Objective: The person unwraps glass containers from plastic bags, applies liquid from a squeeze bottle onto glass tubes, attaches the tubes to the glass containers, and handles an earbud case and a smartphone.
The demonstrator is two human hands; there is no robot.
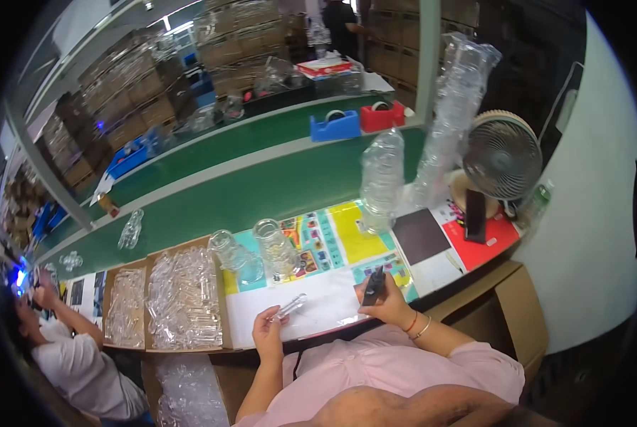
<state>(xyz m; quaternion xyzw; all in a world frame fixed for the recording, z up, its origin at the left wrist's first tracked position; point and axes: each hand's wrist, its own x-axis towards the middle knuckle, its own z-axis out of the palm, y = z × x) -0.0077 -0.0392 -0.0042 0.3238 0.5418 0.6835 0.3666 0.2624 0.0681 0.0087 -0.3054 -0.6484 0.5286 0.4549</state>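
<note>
Between the fingers of my left hand [267, 329] is a small clear plastic piece [290, 307], long and narrow, held over the white sheet on the bench. My right hand [391, 304] is closed around a black hand-held object [373, 287], whose exact kind I cannot make out. Just beyond my hands, a clear plastic bottle-shaped container [275, 249] stands on the colourful printed sheets, and a second clear container [236, 257] leans beside it. To the left, a cardboard box [226, 313] is full of similar clear narrow pieces [183, 299].
Tall stacks of clear containers [382, 181] rise at the back right near a fan [502, 156] and a dark phone [475, 217]. Blue [335, 128] and red [382, 117] tape dispensers sit on the ledge behind a green conveyor belt [261, 188]. A co-worker [83, 363] sits at far left.
</note>
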